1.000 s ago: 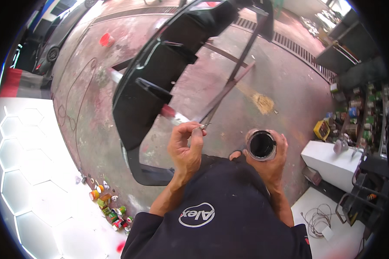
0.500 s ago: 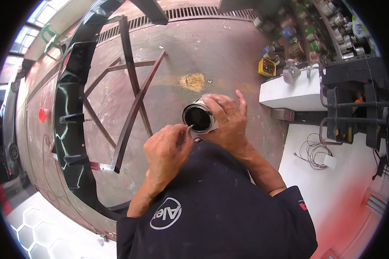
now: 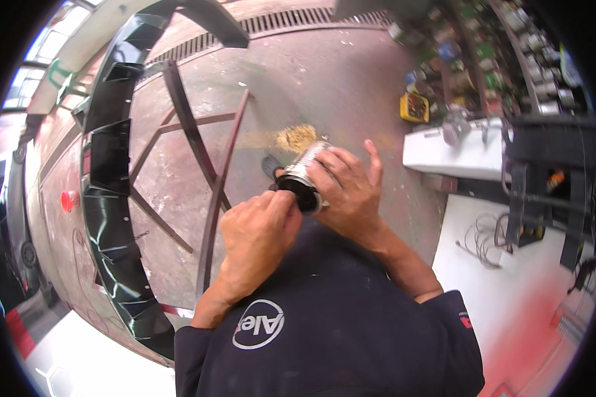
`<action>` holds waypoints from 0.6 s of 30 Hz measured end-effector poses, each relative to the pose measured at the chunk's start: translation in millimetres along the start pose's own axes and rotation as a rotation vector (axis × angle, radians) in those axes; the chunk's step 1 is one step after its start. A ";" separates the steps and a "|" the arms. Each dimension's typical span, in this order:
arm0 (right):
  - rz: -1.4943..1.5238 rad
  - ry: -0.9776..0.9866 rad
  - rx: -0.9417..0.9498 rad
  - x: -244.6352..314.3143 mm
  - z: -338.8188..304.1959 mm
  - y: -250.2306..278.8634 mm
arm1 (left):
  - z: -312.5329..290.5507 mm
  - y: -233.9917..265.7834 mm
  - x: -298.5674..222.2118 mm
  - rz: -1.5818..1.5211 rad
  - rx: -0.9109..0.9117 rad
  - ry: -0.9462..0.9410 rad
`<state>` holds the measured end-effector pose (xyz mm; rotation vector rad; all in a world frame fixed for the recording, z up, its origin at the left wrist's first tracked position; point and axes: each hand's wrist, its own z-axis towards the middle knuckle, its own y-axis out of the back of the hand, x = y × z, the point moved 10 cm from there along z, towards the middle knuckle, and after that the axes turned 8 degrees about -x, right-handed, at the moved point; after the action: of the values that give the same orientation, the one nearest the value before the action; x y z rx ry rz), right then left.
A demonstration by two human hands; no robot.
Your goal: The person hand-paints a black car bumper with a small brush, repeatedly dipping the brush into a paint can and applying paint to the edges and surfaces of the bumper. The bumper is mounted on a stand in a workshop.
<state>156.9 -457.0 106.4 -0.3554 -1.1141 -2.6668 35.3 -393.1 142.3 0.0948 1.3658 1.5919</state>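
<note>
A small silver metal can (image 3: 302,164) with a dark inside is tilted in front of me, its open mouth toward my body. My right hand (image 3: 348,192) grips it from the right, with one finger raised off it. My left hand (image 3: 255,228) is closed in a pinch at the near left of the can's rim. What its fingertips hold is hidden behind the fingers.
A stand of dark metal bars (image 3: 213,218) and a long black glossy car part (image 3: 109,159) are on the left. A white bench (image 3: 457,145) stands at the right, near a yellow container (image 3: 414,107). A red cup (image 3: 69,200) is at far left.
The can has tipped, so its silver side shows and its mouth faces me more. My left hand stays at the rim; the small shiny bit in its fingertips is now hidden. The view has shifted slightly.
</note>
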 end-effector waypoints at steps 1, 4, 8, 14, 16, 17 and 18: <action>0.015 0.000 0.011 -5.3 9.9 -10.0 | 11.2 3.9 8.1 -0.035 -0.012 0.027; 0.102 -0.076 0.032 -25.5 47.3 -40.9 | 51.9 22.4 44.5 -0.168 -0.117 0.100; 0.117 -0.093 0.058 -44.6 94.7 -85.8 | 93.1 41.6 93.0 -0.230 -0.234 0.063; 0.241 -0.057 0.150 -59.7 167.3 -143.4 | 127.3 48.7 152.5 -0.255 -0.383 0.202; 0.283 -0.040 0.178 -67.2 187.0 -161.5 | 134.2 44.9 169.6 -0.286 -0.435 0.271; 0.298 -0.028 0.192 -70.6 197.0 -171.0 | 139.9 44.2 177.0 -0.305 -0.450 0.309; 0.314 -0.016 0.207 -74.4 206.9 -180.5 | 145.6 43.2 183.9 -0.324 -0.467 0.347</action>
<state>200.5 -176.0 104.7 -0.4701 -1.2135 -2.2594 6.1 -156.6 134.6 -0.6777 1.1508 1.6489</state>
